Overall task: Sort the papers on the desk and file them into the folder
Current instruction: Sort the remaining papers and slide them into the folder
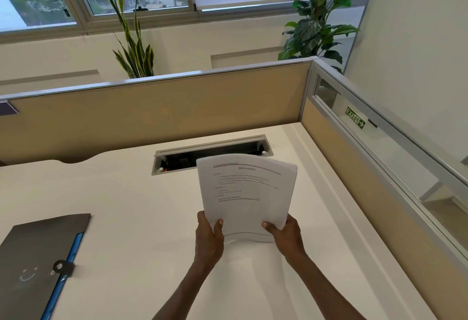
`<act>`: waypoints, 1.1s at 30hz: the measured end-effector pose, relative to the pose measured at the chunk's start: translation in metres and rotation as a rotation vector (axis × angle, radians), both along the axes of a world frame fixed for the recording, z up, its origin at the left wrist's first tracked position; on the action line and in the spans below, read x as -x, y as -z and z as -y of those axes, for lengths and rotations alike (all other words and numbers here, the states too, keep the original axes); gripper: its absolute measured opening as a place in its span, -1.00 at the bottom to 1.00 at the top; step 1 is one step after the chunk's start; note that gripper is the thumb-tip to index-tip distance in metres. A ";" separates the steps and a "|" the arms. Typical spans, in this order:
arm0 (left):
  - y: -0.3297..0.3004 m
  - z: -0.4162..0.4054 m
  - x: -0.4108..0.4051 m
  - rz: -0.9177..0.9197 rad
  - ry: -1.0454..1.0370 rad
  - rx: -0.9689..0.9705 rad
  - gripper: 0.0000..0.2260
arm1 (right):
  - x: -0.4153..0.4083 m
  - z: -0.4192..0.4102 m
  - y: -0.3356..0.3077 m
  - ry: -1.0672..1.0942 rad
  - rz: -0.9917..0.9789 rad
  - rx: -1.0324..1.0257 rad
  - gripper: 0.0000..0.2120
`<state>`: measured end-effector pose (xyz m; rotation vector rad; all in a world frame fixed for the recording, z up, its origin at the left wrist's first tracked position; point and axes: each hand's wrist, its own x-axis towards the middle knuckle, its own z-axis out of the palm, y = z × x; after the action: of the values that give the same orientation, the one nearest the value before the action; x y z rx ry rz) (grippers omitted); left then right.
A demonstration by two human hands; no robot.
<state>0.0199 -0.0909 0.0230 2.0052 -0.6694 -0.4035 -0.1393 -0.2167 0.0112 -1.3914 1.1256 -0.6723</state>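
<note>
A stack of printed white papers stands nearly upright above the white desk, its lower edge close to the surface. My left hand grips the stack's lower left corner, thumb on the front sheet. My right hand grips the lower right corner the same way. A dark grey folder with a blue edge and a round clasp lies closed on the desk at the lower left, well apart from the papers.
An open cable tray slot is set into the desk just behind the papers. Beige partition panels wall the desk at the back and right. Potted plants and windows stand beyond.
</note>
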 end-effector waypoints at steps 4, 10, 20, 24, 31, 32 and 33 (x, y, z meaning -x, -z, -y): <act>0.006 -0.005 0.002 -0.037 0.032 -0.060 -0.86 | 0.002 -0.007 0.005 -0.020 -0.069 -0.005 -0.64; -0.002 -0.005 -0.001 -0.106 0.063 -0.126 -0.84 | 0.006 0.000 -0.004 -0.050 -0.109 0.068 -0.60; 0.013 -0.025 0.012 -0.460 0.064 -0.448 -0.77 | 0.022 -0.012 0.015 -0.206 -0.422 -0.039 -0.58; 0.023 -0.032 0.013 -0.364 0.046 -0.464 -0.65 | 0.020 -0.017 0.021 -0.190 -0.496 -0.013 -0.58; 0.030 -0.045 0.006 -0.103 0.096 -0.529 -0.84 | 0.019 -0.019 0.018 -0.150 -0.605 0.113 -0.64; 0.031 -0.048 0.004 -0.092 0.094 -0.534 -0.83 | 0.018 -0.020 0.019 -0.153 -0.639 0.135 -0.62; 0.032 -0.052 0.002 -0.096 0.080 -0.530 -0.79 | 0.018 -0.021 0.019 -0.156 -0.680 0.159 -0.60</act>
<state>0.0184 -0.0385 -0.0088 2.4392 -0.6273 -0.7859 -0.1572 -0.1959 -0.0075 -1.8963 1.4842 -0.1667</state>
